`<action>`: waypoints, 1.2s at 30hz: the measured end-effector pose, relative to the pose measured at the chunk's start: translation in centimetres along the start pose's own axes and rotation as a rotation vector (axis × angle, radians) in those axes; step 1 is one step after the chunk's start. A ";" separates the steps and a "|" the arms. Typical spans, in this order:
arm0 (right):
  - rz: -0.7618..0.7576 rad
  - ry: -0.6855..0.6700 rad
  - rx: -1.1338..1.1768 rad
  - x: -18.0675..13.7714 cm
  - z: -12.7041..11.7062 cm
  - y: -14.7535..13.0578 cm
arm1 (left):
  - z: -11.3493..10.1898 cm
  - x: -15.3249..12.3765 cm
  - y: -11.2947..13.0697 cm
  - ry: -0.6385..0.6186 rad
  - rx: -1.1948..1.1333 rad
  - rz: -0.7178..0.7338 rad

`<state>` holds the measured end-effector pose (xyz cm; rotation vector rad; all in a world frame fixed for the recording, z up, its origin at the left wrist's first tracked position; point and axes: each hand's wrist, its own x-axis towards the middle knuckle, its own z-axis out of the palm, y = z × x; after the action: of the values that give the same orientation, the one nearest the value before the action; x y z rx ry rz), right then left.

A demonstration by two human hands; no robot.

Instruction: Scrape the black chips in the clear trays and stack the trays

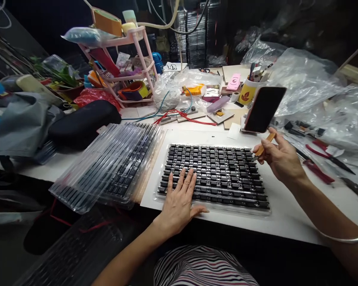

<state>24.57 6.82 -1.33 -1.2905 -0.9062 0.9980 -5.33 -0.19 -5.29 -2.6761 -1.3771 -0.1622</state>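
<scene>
A clear plastic tray (241,212) lies on a white board in front of me, filled with rows of small black circuit boards (214,167). My left hand (180,198) rests flat on the near left part of these rows, fingers spread and thumb over the tray's front edge. Between the fingers and thumb of my right hand (279,153) is a small tool with an orange-brown handle (265,144). Its thin metal tip points down at the right end of the upper rows; whether it touches a board I cannot tell.
Left of the tray, more clear trays (107,159) are stacked, some holding boards. A phone (265,109) leans upright behind my right hand. Red-handled pliers (319,171) lie at the right, plastic bags (310,79) behind them. A pink rack (137,51) and black case (85,123) stand at the left.
</scene>
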 end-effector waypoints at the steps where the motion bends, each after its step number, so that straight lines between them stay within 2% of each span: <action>1: -0.004 0.011 0.004 0.1 -0.5 0.2 | 0.0 0.1 0.2 0.001 0.009 0.002; 10: 0.029 -0.016 0.013 -0.2 -2.5 0.9 | -0.7 0.8 1.9 -0.058 0.011 0.076; 27: -0.046 -0.118 -0.019 -0.6 -2.7 0.8 | -1.5 2.6 4.1 -0.105 -0.049 0.158; 32: -0.030 -0.161 -0.035 -0.8 -2.6 0.8 | -1.2 3.2 4.8 -0.107 -0.096 0.223; 36: -0.015 -0.203 -0.064 -1.1 -2.4 0.7 | -1.2 3.6 5.2 -0.127 -0.109 0.210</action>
<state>26.46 4.99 -2.19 -1.2493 -1.1089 1.1096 0.96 -0.53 -3.86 -2.9454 -1.1372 -0.0480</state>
